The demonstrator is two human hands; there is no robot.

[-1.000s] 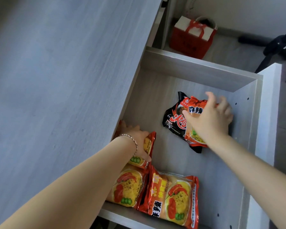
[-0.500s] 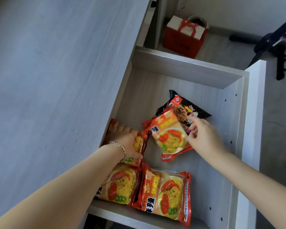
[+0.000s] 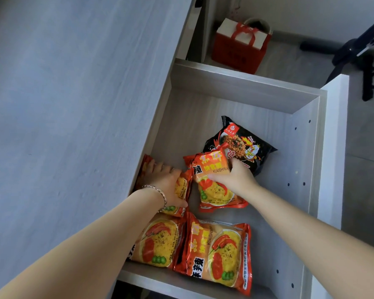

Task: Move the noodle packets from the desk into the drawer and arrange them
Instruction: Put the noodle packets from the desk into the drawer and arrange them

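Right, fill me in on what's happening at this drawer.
A person is arranging instant noodle packets in the open drawer. The right hand grips an orange packet in the middle, partly overlapping a black packet behind it. The left hand presses on another orange packet by the desk edge. Two more orange packets lie flat side by side at the near end.
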